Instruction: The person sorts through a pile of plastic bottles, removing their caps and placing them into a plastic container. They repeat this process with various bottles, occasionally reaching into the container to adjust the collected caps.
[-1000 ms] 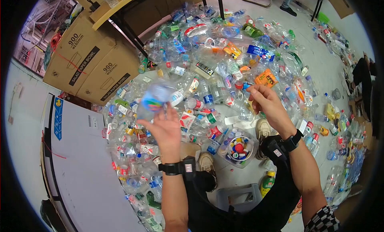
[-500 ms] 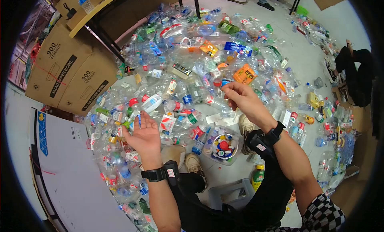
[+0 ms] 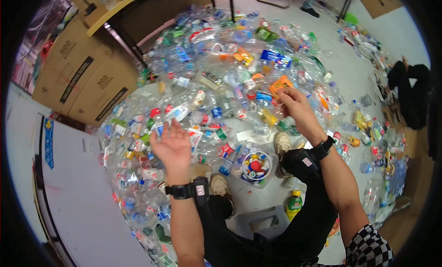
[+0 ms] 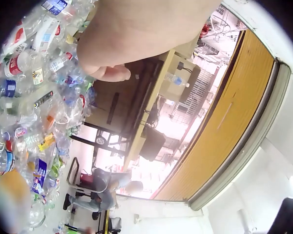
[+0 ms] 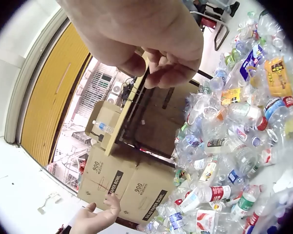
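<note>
My left hand (image 3: pixel 172 145) is palm up over the bottle pile, fingers spread and nothing in them; the right wrist view also shows it, low in the picture. Over the pile's middle my right hand (image 3: pixel 297 110) hangs with loosely bent fingers. In the right wrist view a gap separates its thumb from the fingers (image 5: pixel 171 73), and nothing lies between them. Just below and left of this hand is a clear bottle with a yellow label (image 3: pixel 267 116), apart from the fingertips. Beyond the hand lies an orange wrapper (image 3: pixel 281 84).
A clear tub (image 3: pixel 271 172) of mixed caps stands between the shoes. Behind it sits a grey plastic stool (image 3: pixel 262 223), beside a green bottle with a yellow cap (image 3: pixel 294 205). Cardboard boxes (image 3: pixel 78 83) and a white panel (image 3: pixel 87 198) flank the left side.
The blurred bottle at my left hand a second ago has left it. A yellow-labelled bottle now shows by my right hand, which has moved slightly right. The head view has shifted.
</note>
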Tool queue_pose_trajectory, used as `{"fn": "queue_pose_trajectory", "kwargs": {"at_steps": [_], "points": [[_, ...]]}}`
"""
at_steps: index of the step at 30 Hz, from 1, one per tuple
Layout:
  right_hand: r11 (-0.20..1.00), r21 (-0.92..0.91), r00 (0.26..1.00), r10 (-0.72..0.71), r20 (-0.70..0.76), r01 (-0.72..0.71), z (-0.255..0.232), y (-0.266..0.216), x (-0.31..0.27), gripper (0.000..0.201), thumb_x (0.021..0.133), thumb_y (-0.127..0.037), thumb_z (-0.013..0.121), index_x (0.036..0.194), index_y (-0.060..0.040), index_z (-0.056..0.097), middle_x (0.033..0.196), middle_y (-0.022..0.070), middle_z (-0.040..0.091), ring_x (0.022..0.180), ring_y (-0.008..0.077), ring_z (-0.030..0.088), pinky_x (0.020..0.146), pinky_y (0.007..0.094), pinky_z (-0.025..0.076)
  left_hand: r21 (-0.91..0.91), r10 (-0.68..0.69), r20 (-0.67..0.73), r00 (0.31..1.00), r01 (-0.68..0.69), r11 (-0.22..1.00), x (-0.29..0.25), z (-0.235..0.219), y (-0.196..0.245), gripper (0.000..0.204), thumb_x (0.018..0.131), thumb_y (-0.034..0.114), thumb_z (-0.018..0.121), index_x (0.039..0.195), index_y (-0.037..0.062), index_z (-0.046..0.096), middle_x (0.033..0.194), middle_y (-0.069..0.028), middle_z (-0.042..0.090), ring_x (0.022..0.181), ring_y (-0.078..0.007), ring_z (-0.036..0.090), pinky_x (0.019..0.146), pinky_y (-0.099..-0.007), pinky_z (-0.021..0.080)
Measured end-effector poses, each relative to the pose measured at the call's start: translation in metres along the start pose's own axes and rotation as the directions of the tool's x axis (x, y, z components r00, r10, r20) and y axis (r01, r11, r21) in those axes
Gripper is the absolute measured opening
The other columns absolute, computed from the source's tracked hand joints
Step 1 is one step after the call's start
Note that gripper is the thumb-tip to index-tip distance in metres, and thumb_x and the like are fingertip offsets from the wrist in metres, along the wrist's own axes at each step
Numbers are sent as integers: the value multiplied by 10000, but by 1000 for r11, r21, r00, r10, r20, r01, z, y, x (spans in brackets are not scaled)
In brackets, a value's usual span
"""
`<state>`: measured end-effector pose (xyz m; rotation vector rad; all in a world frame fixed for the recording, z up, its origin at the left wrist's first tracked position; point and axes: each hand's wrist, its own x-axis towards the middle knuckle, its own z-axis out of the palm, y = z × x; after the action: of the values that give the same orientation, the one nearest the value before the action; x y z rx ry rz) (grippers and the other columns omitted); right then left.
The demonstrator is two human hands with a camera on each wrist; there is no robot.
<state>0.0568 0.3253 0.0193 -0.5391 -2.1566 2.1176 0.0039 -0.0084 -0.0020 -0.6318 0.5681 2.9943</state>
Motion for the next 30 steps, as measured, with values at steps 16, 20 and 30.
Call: {"fn": "queue_pose_trajectory", "kwargs": {"at_steps": [16, 20, 30], "points": [[976, -219, 978, 31, 205, 15, 14, 48, -11, 233, 922, -269, 573, 1072, -91, 591, 821, -47, 570, 653, 53, 513, 561, 210, 407, 31, 709, 183, 681, -725, 688, -264, -50, 207, 456, 913, 316, 491, 1227, -15, 488, 1142, -163, 565, 982, -252, 547, 854, -389, 462], [951, -307, 965, 43, 258, 40, 25, 58, -12, 248, 923, -290, 578, 1077, -97, 586, 857, -40, 555, 665, 60, 515, 564, 215, 406, 331, 861, -173, 479, -795, 509, -364, -173, 290, 509, 909, 351, 505, 1287, 17, 432, 1160, -144, 547, 1006, -237, 537, 885, -384, 449], [909, -416, 878, 179, 443, 24, 74, 77, -36, 244, 937, -275, 574, 1105, -97, 577, 877, -20, 558, 686, 66, 535, 568, 214, 422, 397, 460, -866, 195, -290, 871, -622, -561, 234, 531, 868, 455, 588, 1240, 120, 414, 983, -94, 542, 857, -242, 550, 795, -362, 488]]}}
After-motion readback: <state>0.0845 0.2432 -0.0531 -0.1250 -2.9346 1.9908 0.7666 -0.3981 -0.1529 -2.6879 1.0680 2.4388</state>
